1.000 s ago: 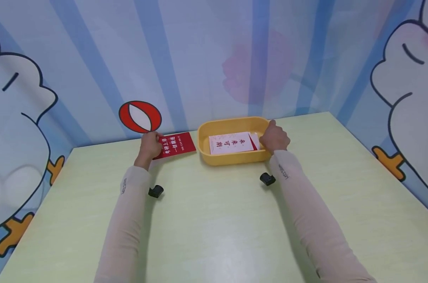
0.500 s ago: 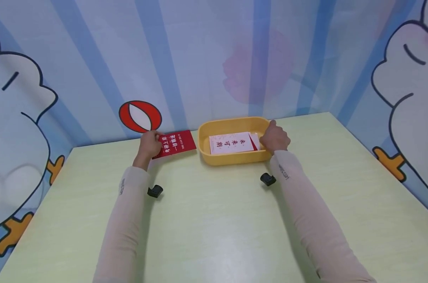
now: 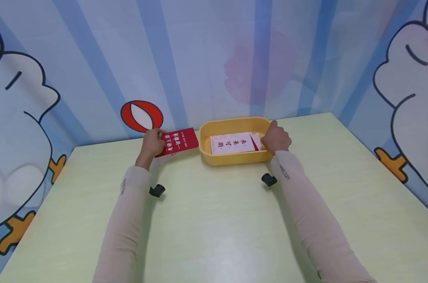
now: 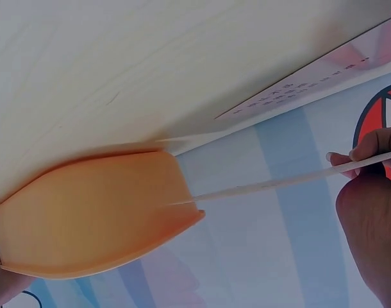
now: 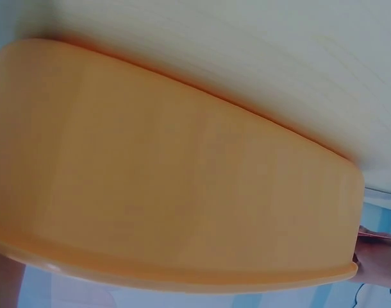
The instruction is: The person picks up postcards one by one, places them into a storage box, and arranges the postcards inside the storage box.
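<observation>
My left hand (image 3: pixel 152 144) pinches the left end of a red card (image 3: pixel 183 140) with white Chinese lettering. The card is raised off the table, and its right end is close to the left rim of a yellow plastic basket (image 3: pixel 235 160). In the left wrist view the card (image 4: pixel 266 186) appears edge-on between the thumb and fingers. My right hand (image 3: pixel 277 137) grips the basket's right end at the rim. Inside the basket lies a white card (image 3: pixel 230 144) with red lettering, over other cards that are mostly covered.
Under the raised card, a pale printed card (image 4: pixel 324 80) lies on the table by the backdrop. The light green table (image 3: pixel 207 220) meets a blue striped backdrop (image 3: pixel 207 59) behind the basket. Small black devices (image 3: pixel 157 190) are worn at both wrists.
My left hand has lifted the red card from near the table and shifted it slightly right, nearer the basket. My right hand and the basket have stayed in place.
</observation>
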`<action>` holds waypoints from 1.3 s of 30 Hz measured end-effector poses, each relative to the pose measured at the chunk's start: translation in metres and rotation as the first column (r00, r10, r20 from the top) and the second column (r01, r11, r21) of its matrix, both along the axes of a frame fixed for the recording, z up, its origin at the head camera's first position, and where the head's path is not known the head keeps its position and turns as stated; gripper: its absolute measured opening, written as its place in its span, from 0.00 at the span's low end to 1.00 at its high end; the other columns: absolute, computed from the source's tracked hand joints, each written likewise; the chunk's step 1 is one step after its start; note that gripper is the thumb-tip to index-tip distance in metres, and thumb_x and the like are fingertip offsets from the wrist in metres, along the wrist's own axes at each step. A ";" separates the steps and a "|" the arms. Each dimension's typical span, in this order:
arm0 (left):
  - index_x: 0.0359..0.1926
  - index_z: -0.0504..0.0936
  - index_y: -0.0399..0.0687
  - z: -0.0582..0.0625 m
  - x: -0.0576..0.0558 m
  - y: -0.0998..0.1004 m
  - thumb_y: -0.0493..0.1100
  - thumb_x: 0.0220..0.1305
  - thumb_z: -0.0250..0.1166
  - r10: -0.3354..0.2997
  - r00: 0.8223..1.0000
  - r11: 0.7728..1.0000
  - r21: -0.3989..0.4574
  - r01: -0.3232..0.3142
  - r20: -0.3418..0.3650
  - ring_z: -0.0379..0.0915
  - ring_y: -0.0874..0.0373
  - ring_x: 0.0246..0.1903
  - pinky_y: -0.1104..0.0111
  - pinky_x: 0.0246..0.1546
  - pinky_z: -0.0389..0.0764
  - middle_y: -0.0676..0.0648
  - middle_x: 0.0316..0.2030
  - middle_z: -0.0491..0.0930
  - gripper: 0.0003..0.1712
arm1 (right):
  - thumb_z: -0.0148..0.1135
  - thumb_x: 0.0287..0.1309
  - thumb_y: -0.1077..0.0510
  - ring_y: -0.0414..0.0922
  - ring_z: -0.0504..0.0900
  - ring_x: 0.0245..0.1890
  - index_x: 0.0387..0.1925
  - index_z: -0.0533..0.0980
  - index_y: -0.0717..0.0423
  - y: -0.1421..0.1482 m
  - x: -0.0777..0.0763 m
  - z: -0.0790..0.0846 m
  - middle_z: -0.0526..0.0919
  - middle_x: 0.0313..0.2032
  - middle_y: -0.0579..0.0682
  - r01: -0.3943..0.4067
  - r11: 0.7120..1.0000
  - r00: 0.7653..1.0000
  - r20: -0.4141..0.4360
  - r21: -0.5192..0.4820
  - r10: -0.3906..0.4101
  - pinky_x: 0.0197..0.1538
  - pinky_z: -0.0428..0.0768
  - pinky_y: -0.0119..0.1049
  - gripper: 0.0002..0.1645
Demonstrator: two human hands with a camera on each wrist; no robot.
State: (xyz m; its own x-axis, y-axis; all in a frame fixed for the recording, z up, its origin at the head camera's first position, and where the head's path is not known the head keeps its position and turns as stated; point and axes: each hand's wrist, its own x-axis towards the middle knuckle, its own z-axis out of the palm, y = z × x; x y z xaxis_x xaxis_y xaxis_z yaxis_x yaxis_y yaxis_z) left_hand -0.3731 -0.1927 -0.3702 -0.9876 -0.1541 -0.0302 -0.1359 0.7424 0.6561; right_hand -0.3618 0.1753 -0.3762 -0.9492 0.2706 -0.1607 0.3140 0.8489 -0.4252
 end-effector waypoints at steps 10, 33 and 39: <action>0.64 0.70 0.38 0.002 -0.002 0.003 0.35 0.70 0.53 -0.018 0.999 1.000 -0.005 0.018 -0.037 0.63 0.44 0.63 0.51 0.61 0.75 0.37 0.63 0.69 0.22 | 0.53 0.65 0.56 0.58 0.79 0.50 0.68 0.55 0.61 -0.002 -0.001 0.001 0.75 0.57 0.63 0.015 1.000 1.000 0.010 -0.002 -0.015 0.60 0.78 0.53 0.34; 0.64 0.70 0.39 0.014 0.000 -0.002 0.36 0.72 0.49 0.026 0.999 0.999 0.034 -0.025 -0.024 0.62 0.44 0.63 0.51 0.61 0.75 0.37 0.64 0.68 0.22 | 0.54 0.64 0.55 0.58 0.78 0.48 0.68 0.54 0.61 0.000 -0.004 -0.004 0.74 0.57 0.63 0.000 1.000 1.000 0.006 -0.004 0.000 0.59 0.78 0.54 0.35; 0.64 0.70 0.38 0.012 0.001 -0.005 0.36 0.72 0.49 0.034 0.999 0.999 0.037 -0.032 -0.040 0.63 0.44 0.63 0.51 0.61 0.75 0.37 0.63 0.69 0.22 | 0.54 0.64 0.55 0.59 0.78 0.48 0.67 0.55 0.61 0.001 -0.003 -0.004 0.75 0.56 0.64 0.001 1.000 1.000 0.000 -0.004 -0.001 0.59 0.77 0.55 0.35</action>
State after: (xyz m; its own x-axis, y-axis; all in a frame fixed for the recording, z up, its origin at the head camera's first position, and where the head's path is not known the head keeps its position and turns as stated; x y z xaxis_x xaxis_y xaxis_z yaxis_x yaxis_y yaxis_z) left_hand -0.3717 -0.1976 -0.3580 -0.9826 -0.1859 0.0034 -0.1327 0.7136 0.6879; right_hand -0.3650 0.1765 -0.3806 -0.9490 0.2706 -0.1616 0.3145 0.8472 -0.4282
